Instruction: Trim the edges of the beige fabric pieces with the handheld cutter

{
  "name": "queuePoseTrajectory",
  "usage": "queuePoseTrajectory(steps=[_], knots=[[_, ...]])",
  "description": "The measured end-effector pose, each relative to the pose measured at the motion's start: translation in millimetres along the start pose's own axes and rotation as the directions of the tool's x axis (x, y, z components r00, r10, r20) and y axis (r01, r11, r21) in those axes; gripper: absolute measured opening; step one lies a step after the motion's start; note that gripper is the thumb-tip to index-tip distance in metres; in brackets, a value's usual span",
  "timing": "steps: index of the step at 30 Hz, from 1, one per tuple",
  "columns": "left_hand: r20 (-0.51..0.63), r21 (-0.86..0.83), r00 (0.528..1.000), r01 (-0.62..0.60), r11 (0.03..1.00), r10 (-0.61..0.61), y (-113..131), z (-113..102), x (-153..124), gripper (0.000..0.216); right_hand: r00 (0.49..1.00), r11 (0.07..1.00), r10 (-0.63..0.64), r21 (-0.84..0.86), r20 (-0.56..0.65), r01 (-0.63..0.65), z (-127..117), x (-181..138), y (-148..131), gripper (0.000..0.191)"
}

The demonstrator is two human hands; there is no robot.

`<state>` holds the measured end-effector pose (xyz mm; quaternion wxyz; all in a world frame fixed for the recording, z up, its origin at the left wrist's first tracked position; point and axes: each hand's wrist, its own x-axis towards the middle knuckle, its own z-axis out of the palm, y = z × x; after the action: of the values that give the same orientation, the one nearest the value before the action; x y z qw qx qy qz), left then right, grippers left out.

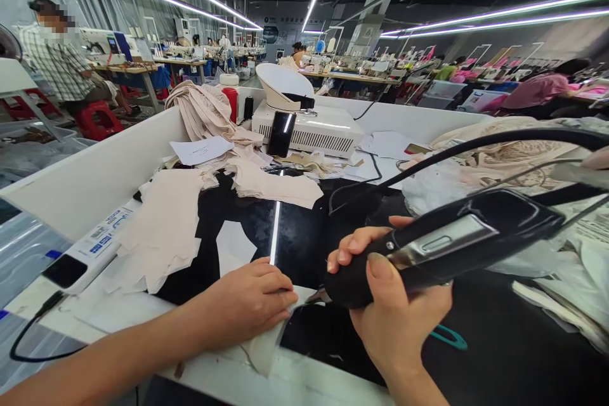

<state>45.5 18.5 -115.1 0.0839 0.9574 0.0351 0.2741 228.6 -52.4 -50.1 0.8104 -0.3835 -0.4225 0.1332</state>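
My right hand (394, 311) is wrapped round a black handheld tool (447, 244) with a silver panel, and a black cable (476, 149) arcs from it to the right. The tool's rounded nose points down at the black glossy work surface (304, 235). My left hand (250, 301) rests knuckles up, fingers curled, pressing a beige fabric piece (266, 346) at the near edge. The tool's nose sits just right of that hand's fingertips.
Beige fabric cut pieces (166, 228) lie at left, a heap (209, 114) behind them with a paper slip (202, 150). A white machine (309, 130) stands at the back. A white device (88, 254) with a cord lies far left. Other workers sit at distant tables.
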Motion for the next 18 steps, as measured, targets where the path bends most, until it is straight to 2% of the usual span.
queuePoseTrajectory(steps=[6,13,18], knots=[[0.015,-0.002,1.000,0.008,1.000,-0.008,-1,0,0,0.017,1.000,1.000,0.003,-0.019,0.002,-0.002,-2,1,0,0.037],[0.021,-0.022,0.999,0.025,0.999,-0.025,-2,4,-6,0.016,0.997,0.998,-0.032,-0.051,-0.072,0.028,-10,9,-3,0.044],[0.042,0.008,0.999,0.020,1.000,-0.020,-4,4,-6,0.016,0.998,0.998,-0.034,-0.050,-0.057,0.031,-10,7,-1,0.040]])
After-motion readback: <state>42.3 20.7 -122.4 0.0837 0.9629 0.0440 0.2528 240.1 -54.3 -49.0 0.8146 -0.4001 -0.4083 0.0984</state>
